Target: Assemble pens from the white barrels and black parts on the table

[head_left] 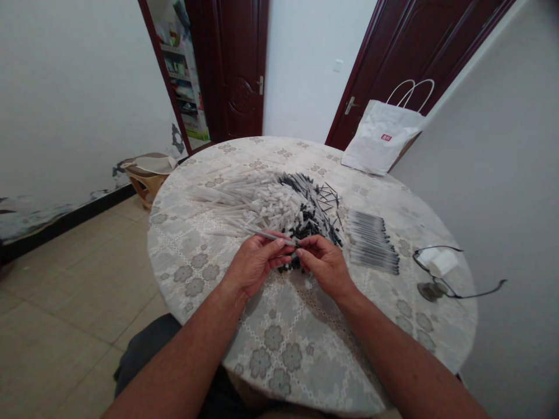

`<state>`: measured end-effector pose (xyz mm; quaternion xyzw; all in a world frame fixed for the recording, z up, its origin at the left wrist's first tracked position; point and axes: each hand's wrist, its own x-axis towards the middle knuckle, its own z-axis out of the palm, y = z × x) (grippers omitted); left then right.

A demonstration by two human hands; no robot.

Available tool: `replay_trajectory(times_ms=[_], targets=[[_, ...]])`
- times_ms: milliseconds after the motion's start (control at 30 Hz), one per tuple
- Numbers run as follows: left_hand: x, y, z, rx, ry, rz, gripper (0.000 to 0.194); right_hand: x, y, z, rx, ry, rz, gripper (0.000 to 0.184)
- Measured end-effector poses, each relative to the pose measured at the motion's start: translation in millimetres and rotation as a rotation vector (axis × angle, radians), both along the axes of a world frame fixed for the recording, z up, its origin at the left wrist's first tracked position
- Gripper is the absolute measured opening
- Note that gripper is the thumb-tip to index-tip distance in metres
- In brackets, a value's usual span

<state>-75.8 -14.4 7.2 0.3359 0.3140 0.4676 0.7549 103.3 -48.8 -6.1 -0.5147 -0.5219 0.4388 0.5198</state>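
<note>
My left hand (258, 259) is closed around a pen barrel (271, 235), which slants across the fingers and looks greyish inside. At the barrel's right end, the thumb and fingers of my right hand (322, 262) pinch a small dark part (297, 245), mostly hidden by the fingertips. Just beyond my hands lies a heap of translucent white pen barrels (227, 201). Small white pieces (279, 203), small black pieces (308, 221) and thin dark pen refills (301, 185) are heaped beside them. To the right, several assembled-looking pens (373, 241) lie side by side in a row.
The round table has a patterned cloth (279, 349). Eyeglasses (458, 295), a white roll (443, 263) and a small dark round object (431, 291) lie near its right edge. A white paper bag (384, 137) stands at the back right. A stool (148, 177) is at the left.
</note>
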Motion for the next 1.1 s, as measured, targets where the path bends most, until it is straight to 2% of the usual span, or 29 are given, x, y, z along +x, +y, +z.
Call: replay_trajectory(times_ms=[467,600,767,900,1000,1100], targets=[[-0.3,1.3,-4.0,0.025,0.084,-0.02,0.03,0.1,-4.3,-0.6,0.205,-0.223,-0.095,0.015],[-0.2,0.9,-3.4,0.026,0.082,-0.015,0.031,2.0,-6.1,1.1,0.208,-0.308,-0.105,0.017],[0.6,-1.5,0.0,0.015,0.095,-0.029,0.032,4.4,-8.0,4.1,0.18,-0.437,-0.059,0.028],[0.7,-1.9,1.3,0.008,0.097,-0.046,0.033,5.7,-8.6,1.8,0.161,-0.409,0.002,0.042],[0.0,-1.1,2.0,0.009,0.096,-0.035,0.033,6.1,-9.9,-0.5,0.192,-0.361,-0.019,0.028],[-0.3,-1.0,2.7,0.004,0.095,-0.025,0.034,5.5,-11.3,1.1,0.258,-0.435,-0.043,0.019]])
